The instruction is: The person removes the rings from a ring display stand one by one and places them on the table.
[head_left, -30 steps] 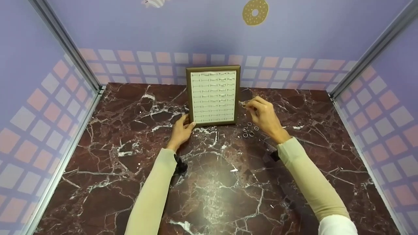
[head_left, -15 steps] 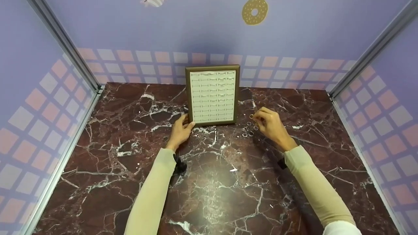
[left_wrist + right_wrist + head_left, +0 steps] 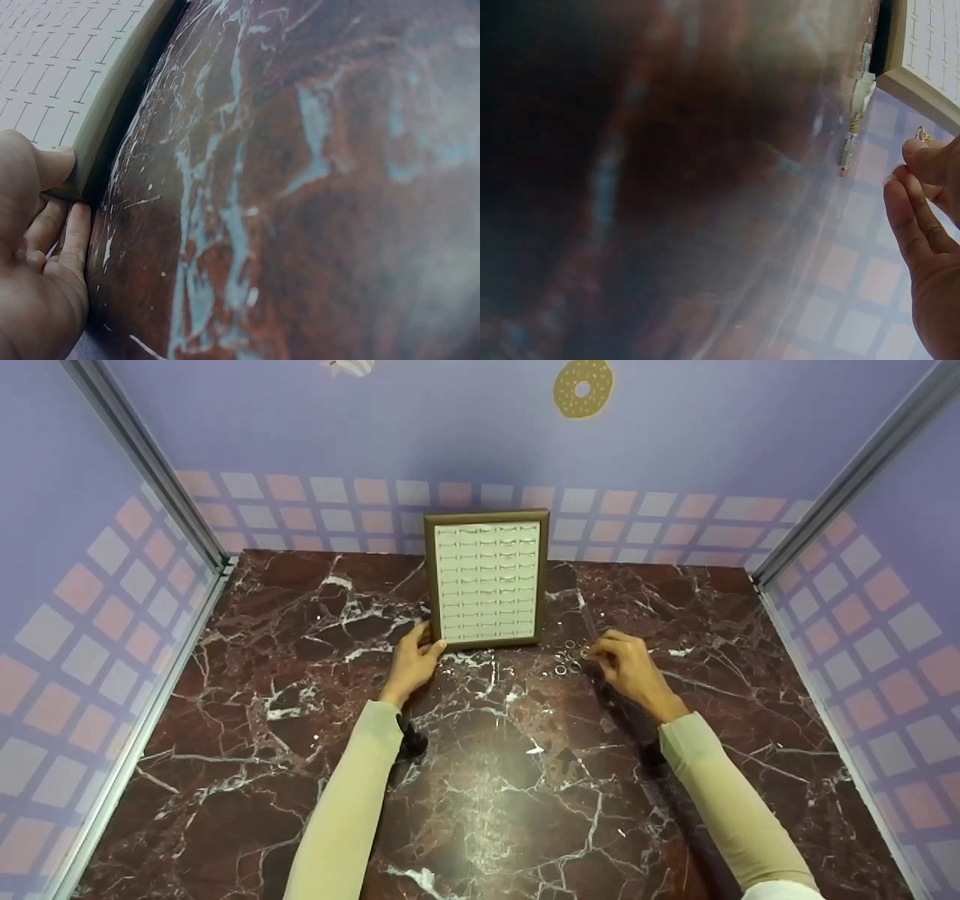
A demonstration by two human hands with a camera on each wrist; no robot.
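Observation:
A ring display board [image 3: 489,582] in a brown frame leans against the back wall, its white face lined with rows of slots. Silvery rings sit in some of its upper slots. My left hand [image 3: 411,664] grips the board's lower left corner; in the left wrist view the thumb lies on the frame [image 3: 112,97] and the fingers go behind it. To the right of the board, my right hand [image 3: 628,664] pinches a small gold ring [image 3: 923,135] between thumb and fingers. Several loose rings [image 3: 560,670] lie on the table just left of that hand.
The table [image 3: 300,780] is dark red marble with white veins. A lilac back wall [image 3: 300,427] with pink and pale squares stands behind the board, and side walls close off left and right. A small white scrap [image 3: 535,750] lies near the middle.
My right hand has moved down and slightly right, away from the board's right edge to beside the loose rings, with the gold ring in its fingers. My left hand stays on the board's corner.

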